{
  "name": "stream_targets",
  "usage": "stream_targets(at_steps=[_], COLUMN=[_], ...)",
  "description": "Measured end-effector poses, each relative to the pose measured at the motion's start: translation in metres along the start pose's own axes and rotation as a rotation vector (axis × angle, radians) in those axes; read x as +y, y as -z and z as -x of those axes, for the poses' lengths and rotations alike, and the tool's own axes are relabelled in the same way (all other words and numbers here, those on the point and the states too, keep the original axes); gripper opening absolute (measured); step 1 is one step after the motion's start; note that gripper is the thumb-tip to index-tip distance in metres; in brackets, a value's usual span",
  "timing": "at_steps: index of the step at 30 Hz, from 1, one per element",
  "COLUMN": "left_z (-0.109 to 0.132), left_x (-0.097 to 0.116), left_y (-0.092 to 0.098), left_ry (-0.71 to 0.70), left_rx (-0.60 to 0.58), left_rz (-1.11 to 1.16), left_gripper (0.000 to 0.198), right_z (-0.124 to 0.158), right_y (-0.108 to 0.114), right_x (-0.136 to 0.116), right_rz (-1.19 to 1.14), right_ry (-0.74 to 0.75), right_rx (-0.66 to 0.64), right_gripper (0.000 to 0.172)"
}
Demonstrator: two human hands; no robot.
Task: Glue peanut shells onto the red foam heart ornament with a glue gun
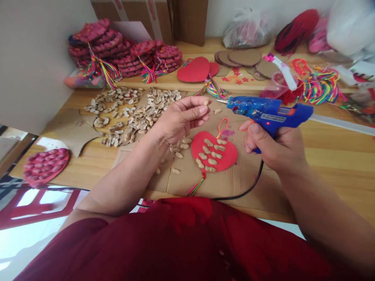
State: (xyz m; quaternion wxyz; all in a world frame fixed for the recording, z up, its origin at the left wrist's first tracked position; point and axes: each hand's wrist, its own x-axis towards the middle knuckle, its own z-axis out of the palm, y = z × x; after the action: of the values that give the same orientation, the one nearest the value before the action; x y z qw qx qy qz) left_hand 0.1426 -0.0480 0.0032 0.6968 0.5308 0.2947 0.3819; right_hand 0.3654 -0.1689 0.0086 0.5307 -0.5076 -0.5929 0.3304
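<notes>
My left hand [187,117] pinches a peanut shell [206,102], mostly covered by the fingers. In my right hand [272,146] is a blue hot glue gun [254,107], its metal nozzle pointing left at the pinched shell with a small gap between. A red light glows on the gun's side. Below both hands, a red heart [228,156] lies flat on cardboard, bearing several peanut shells [211,161] in rows. An orange loop [223,127] sticks out at its top, and a colourful tassel [195,188] hangs from its lower end.
Loose peanut shells [146,113] are heaped to the left. Stacks of pink shell-covered hearts [99,43] stand at the back left. Plain cardboard hearts [244,57] and colourful tassels [320,84] lie at the back right. The gun's black cord [252,187] curves across the cardboard [181,183].
</notes>
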Motion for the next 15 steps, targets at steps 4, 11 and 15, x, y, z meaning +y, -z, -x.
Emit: stream_targets(at_steps=[4,11,15], left_z=[0.0001,-0.0042,-0.0059], left_x=[0.0016,0.0002,-0.0013], left_y=[-0.0012,0.0016,0.0034], left_ry=[-0.043,-0.054,-0.089], left_rx=[0.032,0.005,0.024], left_rz=[-0.102,-0.177,-0.232], left_gripper=[0.017,0.016,0.017], right_z=[-0.0003,-0.002,-0.0011], right_y=[0.0,-0.0005,-0.0006], right_x=[-0.0003,-0.0003,0.0006], right_rz=[-0.003,0.062,0.058], right_ry=[0.016,0.045,0.028], right_rx=[0.003,0.047,0.081], right_gripper=[0.027,0.026,0.025])
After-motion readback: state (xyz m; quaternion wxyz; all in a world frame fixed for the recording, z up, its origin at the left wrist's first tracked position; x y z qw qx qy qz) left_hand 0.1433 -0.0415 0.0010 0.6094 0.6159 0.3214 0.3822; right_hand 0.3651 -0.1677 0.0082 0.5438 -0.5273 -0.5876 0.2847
